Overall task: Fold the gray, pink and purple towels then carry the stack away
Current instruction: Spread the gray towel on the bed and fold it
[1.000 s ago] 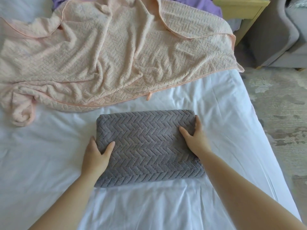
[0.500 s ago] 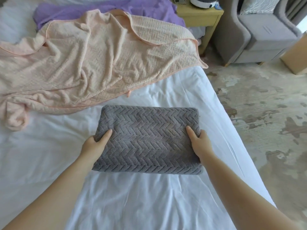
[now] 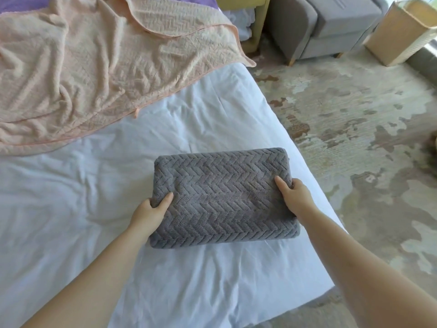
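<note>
Head view: folded gray towel (image 3: 224, 197) sits near the right edge of the white bed (image 3: 82, 197). Left hand (image 3: 151, 211) grips its left end, thumb on top, fingers tucked under. Right hand (image 3: 295, 197) grips the right end the same way. Can't tell if the towel is lifted off the sheet. Pink towel (image 3: 94, 67) lies unfolded and rumpled across the far part of the bed, w/ purple towel (image 3: 21, 3) partly under it at the top. Gray armchair (image 3: 326, 24) & cardboard box (image 3: 397, 34) stand on the floor, far right.
</note>
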`<state>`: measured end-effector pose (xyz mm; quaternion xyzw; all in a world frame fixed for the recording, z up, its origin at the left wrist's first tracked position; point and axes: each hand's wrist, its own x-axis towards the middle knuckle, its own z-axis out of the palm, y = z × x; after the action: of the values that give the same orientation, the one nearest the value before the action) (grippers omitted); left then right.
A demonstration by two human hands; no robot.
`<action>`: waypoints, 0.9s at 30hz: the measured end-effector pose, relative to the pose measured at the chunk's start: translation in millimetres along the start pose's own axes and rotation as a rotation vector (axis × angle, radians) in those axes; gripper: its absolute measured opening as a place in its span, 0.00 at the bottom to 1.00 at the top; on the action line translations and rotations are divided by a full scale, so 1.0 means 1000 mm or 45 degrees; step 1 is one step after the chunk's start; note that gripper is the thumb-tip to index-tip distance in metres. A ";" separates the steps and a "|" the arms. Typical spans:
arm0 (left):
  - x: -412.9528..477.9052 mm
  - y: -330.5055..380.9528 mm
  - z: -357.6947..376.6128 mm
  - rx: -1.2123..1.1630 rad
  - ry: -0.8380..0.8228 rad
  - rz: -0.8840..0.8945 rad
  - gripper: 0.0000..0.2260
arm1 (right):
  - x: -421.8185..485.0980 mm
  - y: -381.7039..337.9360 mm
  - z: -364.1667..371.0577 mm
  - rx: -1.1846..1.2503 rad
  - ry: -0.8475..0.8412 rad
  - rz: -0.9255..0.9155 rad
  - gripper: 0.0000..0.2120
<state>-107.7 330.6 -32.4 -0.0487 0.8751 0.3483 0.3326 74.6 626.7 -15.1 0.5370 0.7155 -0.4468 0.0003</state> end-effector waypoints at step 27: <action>0.083 0.157 0.046 0.981 -0.833 0.716 0.46 | -0.100 0.052 0.086 1.269 0.214 0.509 0.22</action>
<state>-196.3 490.1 -17.8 0.4206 0.7696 0.0764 0.4743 116.0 495.9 -51.9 0.6317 0.2983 -0.6787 -0.2266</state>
